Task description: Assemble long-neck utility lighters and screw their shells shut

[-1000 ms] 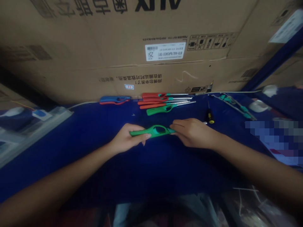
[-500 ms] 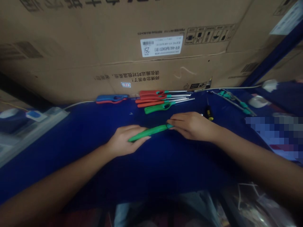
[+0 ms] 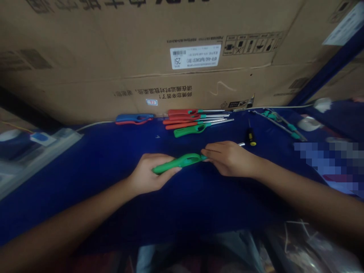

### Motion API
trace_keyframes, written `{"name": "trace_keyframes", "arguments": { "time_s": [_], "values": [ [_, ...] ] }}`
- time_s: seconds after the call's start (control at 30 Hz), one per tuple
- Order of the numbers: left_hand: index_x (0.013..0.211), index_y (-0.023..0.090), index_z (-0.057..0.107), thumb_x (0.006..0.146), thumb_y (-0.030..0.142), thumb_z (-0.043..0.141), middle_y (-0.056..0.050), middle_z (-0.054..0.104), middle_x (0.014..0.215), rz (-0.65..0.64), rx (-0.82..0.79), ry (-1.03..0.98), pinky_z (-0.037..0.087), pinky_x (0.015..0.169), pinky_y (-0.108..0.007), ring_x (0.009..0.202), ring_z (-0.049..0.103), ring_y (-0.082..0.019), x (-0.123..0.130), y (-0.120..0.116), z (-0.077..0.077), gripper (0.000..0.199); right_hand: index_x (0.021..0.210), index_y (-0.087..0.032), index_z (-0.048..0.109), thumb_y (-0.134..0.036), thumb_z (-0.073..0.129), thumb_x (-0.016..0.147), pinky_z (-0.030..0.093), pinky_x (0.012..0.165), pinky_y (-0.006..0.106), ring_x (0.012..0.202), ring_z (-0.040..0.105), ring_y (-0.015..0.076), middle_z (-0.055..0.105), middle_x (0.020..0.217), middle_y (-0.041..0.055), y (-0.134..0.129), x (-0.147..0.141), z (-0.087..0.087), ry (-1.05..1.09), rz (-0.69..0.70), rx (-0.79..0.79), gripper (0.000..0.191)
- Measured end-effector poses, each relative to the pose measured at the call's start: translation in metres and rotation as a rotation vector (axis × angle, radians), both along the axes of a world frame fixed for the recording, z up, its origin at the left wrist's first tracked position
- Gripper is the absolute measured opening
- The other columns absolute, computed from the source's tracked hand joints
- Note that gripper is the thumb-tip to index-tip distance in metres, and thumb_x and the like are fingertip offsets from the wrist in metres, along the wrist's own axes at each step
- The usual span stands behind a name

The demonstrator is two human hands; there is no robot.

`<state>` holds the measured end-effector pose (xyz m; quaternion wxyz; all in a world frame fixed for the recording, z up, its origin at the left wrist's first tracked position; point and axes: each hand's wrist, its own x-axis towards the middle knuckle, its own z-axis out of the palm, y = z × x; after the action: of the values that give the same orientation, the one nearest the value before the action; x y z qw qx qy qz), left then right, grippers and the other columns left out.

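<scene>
A green long-nosed gas lighter (image 3: 182,162) is held between my two hands over the blue table. My left hand (image 3: 152,172) is closed round its handle end. At the teal collar, my right hand (image 3: 227,157) pinches the other end; the metal tube runs under the fingers and its tip shows past the knuckles. Behind the hands lie several red and orange lighters (image 3: 184,114) with metal tubes, and another green lighter (image 3: 187,131) in front of them. To their left rest blue and red handles (image 3: 133,118) without visible tubes.
A cardboard box (image 3: 127,45) walls off the back. A black and yellow screwdriver (image 3: 250,136) lies right of the lighters, near metal tubes with teal parts (image 3: 284,123). A roll of white tape (image 3: 309,123) sits farther right. Clear plastic (image 3: 45,163) stands at left.
The green lighter has turned on its long axis, so its trigger opening now shows. Both hands have come slightly lower, and more of the metal tip sticks out past my right hand.
</scene>
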<state>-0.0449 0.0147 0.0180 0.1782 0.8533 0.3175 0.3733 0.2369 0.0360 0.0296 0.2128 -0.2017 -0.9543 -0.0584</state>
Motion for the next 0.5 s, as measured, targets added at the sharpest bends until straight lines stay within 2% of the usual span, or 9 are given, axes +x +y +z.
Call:
{"name": "trace_keyframes", "arguments": {
  "time_s": [0.27, 0.43, 0.5],
  "values": [
    [0.099, 0.015, 0.071, 0.091, 0.023, 0.068, -0.003, 0.070, 0.075, -0.070, 0.205, 0.149, 0.052, 0.061, -0.021, 0.061, 0.065, -0.012, -0.004, 0.000, -0.003, 0.012, 0.105, -0.009, 0.067, -0.019, 0.045, 0.100, 0.044, 0.062, 0.028, 0.067, 0.059, 0.0159, 0.067, 0.083, 0.0092, 0.001, -0.002, -0.004, -0.006, -0.009, -0.160, 0.025],
    [0.116, 0.015, 0.068, 0.099, 0.034, 0.056, -0.006, 0.071, 0.089, -0.039, 0.229, 0.369, 0.057, 0.070, -0.025, 0.075, 0.069, -0.016, -0.003, 0.011, -0.008, 0.028, 0.105, -0.013, 0.068, -0.019, 0.051, 0.098, 0.045, 0.066, 0.027, 0.074, 0.063, 0.0162, 0.068, 0.089, 0.0074, 0.010, 0.003, -0.001, -0.089, -0.100, -0.318, 0.020],
    [0.127, 0.018, 0.063, 0.101, 0.038, 0.051, -0.006, 0.069, 0.098, -0.016, 0.206, 0.473, 0.057, 0.072, -0.028, 0.080, 0.069, -0.017, -0.001, 0.014, -0.007, 0.035, 0.103, -0.015, 0.069, -0.019, 0.054, 0.096, 0.044, 0.067, 0.027, 0.077, 0.064, 0.0170, 0.068, 0.090, 0.0066, 0.012, 0.006, 0.003, -0.122, -0.153, -0.318, 0.017]
  ]
}}
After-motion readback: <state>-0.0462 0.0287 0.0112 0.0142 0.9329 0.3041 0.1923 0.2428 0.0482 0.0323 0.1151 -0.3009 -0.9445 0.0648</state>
